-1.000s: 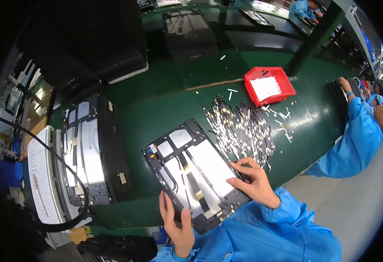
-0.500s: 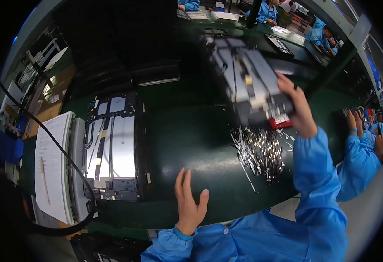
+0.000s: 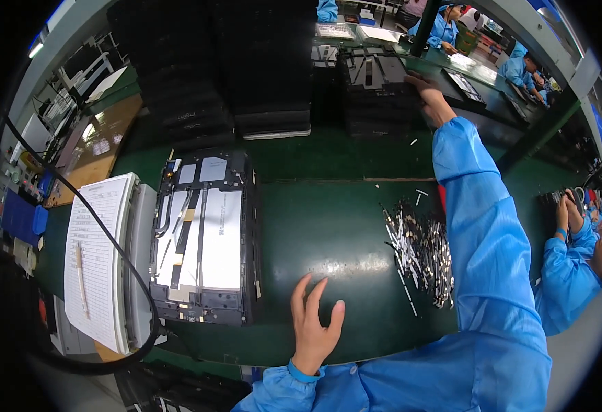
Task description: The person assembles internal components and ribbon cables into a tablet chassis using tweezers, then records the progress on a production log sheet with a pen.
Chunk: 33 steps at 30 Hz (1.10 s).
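Observation:
My right hand (image 3: 428,95) reaches to the far side of the bench. Its fingers are at the right edge of a tablet-like device housing (image 3: 387,67), which lies on top of a dark stack of similar housings. My left hand (image 3: 313,333) hovers over the bench's near edge, holding nothing, its fingers apart and slightly curled. To its left lies a pile of open housings; the top one (image 3: 222,233) shows silver battery panels, dark ribbon cables and a black frame. Right of my left hand is a heap of thin black and white strips (image 3: 421,254), partly hidden by my right sleeve.
Tall stacks of black trays (image 3: 267,96) stand at the back left. A paper form (image 3: 98,254) with a pen (image 3: 81,281) lies at the left, with a black cable (image 3: 102,240) arching over it. A green post (image 3: 541,130) rises at the right; a co-worker (image 3: 575,268) sits beyond.
My right hand has carried the housing away from me, and it now rests on the far stack. The view has shifted a little; my left hand stays open near the front edge.

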{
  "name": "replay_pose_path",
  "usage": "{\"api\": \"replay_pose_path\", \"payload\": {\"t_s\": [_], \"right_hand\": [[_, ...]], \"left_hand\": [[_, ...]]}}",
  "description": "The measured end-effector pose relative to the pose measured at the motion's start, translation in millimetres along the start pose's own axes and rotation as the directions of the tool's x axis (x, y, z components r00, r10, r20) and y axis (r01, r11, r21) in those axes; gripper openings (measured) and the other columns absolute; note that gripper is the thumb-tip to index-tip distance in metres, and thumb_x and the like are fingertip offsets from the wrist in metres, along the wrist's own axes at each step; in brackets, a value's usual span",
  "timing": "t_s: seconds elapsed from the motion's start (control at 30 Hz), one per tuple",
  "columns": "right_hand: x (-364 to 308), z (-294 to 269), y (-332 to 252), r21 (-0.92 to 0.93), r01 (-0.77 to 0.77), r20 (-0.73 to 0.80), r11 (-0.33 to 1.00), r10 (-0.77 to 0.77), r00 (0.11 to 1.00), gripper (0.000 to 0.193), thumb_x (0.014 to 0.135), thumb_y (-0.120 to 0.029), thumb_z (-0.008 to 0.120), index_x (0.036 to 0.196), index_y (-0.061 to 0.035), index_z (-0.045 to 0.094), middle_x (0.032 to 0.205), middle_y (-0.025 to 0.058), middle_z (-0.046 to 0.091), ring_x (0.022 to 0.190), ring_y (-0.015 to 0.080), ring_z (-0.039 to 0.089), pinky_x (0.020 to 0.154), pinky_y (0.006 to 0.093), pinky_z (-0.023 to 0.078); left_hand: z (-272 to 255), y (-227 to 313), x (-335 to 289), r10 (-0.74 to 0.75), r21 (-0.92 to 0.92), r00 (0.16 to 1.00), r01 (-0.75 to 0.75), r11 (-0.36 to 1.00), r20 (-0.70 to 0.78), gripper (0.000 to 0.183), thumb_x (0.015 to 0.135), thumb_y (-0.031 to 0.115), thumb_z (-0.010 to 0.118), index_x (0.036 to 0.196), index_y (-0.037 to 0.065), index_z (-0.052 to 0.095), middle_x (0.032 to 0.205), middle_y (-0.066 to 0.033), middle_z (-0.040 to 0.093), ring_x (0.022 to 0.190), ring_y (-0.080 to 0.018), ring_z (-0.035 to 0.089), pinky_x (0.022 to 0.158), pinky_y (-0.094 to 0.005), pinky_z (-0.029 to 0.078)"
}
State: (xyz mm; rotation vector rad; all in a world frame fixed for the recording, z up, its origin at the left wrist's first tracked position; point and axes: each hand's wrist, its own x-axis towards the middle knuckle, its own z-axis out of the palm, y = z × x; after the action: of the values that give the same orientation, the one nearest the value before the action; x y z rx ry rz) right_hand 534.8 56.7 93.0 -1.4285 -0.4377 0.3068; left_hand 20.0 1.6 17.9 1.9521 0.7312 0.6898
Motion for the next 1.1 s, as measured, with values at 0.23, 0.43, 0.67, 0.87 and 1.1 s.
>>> {"api": "replay_pose_path", "payload": {"t_s": [0.23,0.43,0.67,0.87,1.1], "right_hand": [[4.3,2.7,19.0,-0.804,0.271,0.070,0.529,-0.370,0.927,0.037,0.076,-0.040,0.061,0.094,-0.0079,0.068,0.092,0.0152,0.065,0.087,0.0267,0.063,0.079,0.0309,0.047],[-59.7,-2.1,-53.6,-0.603,0.437,0.153,0.668,-0.441,0.885,0.035,0.081,-0.030,0.061,0.097,0.0001,0.065,0.077,0.0054,0.063,0.073,0.0108,0.055,0.067,0.0240,0.042],[-344.1,65.8,-151.5,-0.243,0.714,0.604,0.656,-0.474,0.641,0.026,0.088,-0.022,0.050,0.092,-0.0015,0.065,0.056,0.0020,0.055,0.044,0.0060,0.045,0.041,0.0208,0.033],[-395.8,20.9,-149.5,0.354,0.674,0.834,0.648,-0.545,0.085,0.023,0.083,-0.017,0.052,0.090,0.0001,0.066,0.059,0.0056,0.055,0.044,0.0164,0.049,0.042,0.0275,0.039],[-396.2,33.6,-157.7,0.583,0.207,0.812,0.786,-0.569,-0.128,0.029,0.082,-0.012,0.050,0.098,0.0095,0.061,0.055,0.0062,0.048,0.042,0.0140,0.045,0.038,0.0259,0.030]], "left_hand": [[0.1,0.0,3.1,0.001,0.011,1.000,-0.001,1.000,-0.030,0.032,0.076,0.014,0.064,0.106,0.006,0.059,0.128,-0.0150,0.038,0.116,-0.0315,0.041,0.096,-0.0389,0.033],[6.9,-1.5,5.5,0.049,0.009,0.996,-0.049,0.999,-0.079,0.027,0.080,0.015,0.062,0.105,0.005,0.058,0.125,-0.0166,0.041,0.112,-0.0349,0.044,0.093,-0.0393,0.037],[-3.3,-3.9,-4.4,0.121,-0.060,0.979,-0.133,0.989,-0.166,0.022,0.079,0.006,0.060,0.101,0.004,0.061,0.112,-0.0135,0.053,0.103,-0.0287,0.052,0.087,-0.0346,0.043],[-32.0,31.1,-24.3,0.323,-0.063,0.931,-0.337,0.939,-0.169,0.020,0.074,-0.005,0.060,0.092,0.002,0.064,0.091,-0.0115,0.064,0.085,-0.0246,0.061,0.075,-0.0317,0.048],[-121.6,90.8,-29.8,0.060,0.041,0.995,-0.063,0.997,0.074,0.021,0.077,0.001,0.060,0.098,0.000,0.062,0.093,-0.0123,0.063,0.086,-0.0231,0.061,0.074,-0.0307,0.048]]}}
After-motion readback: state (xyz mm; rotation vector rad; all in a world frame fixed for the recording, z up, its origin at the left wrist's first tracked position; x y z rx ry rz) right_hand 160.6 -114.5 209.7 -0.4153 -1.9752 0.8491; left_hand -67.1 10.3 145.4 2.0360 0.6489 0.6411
